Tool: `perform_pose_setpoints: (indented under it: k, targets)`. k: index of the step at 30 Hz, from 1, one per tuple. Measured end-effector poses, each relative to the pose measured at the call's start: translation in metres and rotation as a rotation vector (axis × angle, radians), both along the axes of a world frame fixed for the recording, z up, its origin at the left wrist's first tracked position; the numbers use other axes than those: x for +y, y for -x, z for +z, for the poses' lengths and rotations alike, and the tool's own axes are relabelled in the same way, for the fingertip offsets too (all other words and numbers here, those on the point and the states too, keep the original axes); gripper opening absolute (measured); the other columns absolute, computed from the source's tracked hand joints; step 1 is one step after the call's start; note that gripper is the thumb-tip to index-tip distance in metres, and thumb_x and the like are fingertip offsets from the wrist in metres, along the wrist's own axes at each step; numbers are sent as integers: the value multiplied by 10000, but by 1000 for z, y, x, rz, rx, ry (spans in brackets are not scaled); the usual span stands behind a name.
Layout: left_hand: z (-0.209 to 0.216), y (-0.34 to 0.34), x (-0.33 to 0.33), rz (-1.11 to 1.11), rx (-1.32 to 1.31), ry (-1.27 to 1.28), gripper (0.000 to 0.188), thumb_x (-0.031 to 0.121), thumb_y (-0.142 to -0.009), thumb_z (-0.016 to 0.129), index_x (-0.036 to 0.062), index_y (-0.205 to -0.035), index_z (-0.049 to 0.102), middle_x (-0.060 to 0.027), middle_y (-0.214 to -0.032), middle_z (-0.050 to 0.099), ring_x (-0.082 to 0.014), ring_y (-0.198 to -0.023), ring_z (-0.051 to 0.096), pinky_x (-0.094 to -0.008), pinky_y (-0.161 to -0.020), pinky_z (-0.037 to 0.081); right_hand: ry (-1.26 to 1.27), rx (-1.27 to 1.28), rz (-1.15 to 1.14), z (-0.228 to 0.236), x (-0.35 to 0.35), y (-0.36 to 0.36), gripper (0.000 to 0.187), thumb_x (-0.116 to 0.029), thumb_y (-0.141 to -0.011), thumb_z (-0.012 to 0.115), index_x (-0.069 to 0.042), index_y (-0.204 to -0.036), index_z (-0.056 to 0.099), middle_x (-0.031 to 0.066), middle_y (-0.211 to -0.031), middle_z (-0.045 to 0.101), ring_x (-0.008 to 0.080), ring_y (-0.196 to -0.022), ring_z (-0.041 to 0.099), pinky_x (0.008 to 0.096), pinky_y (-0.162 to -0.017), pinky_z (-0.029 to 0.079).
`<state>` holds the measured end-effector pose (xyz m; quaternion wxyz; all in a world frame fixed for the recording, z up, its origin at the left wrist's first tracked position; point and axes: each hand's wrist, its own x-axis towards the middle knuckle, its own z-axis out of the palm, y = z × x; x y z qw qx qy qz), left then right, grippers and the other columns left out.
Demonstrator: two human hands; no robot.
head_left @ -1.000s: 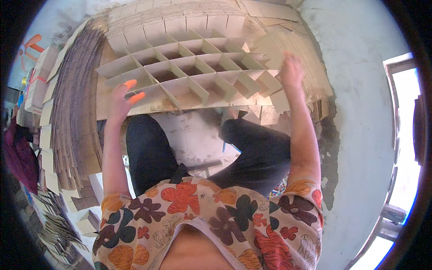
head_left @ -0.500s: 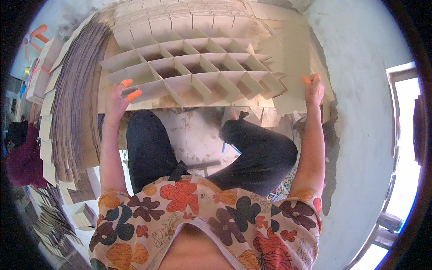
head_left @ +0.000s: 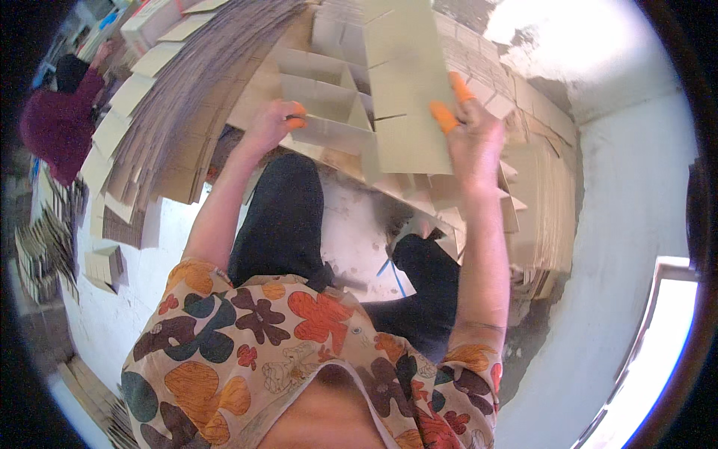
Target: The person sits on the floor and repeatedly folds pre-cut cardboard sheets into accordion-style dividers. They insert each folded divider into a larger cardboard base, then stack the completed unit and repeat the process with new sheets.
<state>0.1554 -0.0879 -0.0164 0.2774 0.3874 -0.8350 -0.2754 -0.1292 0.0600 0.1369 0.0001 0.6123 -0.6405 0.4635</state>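
Note:
A grid of interlocked cardboard dividers point(head_left: 329, 101) sits on the work surface in front of me. Orange covers are on the fingertips of both my hands. At the near left end of the grid, my left hand point(head_left: 268, 129) pinches the front strip's edge. My right hand point(head_left: 480, 142) grips the right edge of a long, slotted cardboard sheet point(head_left: 407, 90), with the thumb over its face. This sheet is raised and hides the right part of the grid.
A long row of stacked cardboard sheets point(head_left: 176, 97) runs along the left. More stacked cardboard point(head_left: 546, 202) stands at the right by the wall point(head_left: 628, 179). Another person in a dark red top point(head_left: 56, 127) is at the far left. My knees are below the work surface point(head_left: 351, 163).
The view has swung round, so the scene sits tilted. My right hand has brought a cardboard sheet in over the grid's right part. My left hand's fingers have closed together at the grid's edge.

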Motion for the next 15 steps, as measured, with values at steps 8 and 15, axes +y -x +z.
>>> perform_pose_setpoints:
  k: [8,15]
  targets:
    - [12,3,5,-27,99,61,83,64,-731,678,17,-789,643,-155,-742,645,-294,-729,643,-371,-648,493,-95,68,154,-14,-58,-64,208,14,-740,650,63,-936,604,284,-767,580,363,-621,561,382,-579,462]
    - [19,8,5,-25,67,64,60,72,-727,664,29,-764,642,-151,-711,642,-309,-709,644,-374,-630,491,-125,206,151,-28,-76,-73,371,-4,-734,679,31,-1098,614,256,-738,594,371,-629,599,389,-567,463]
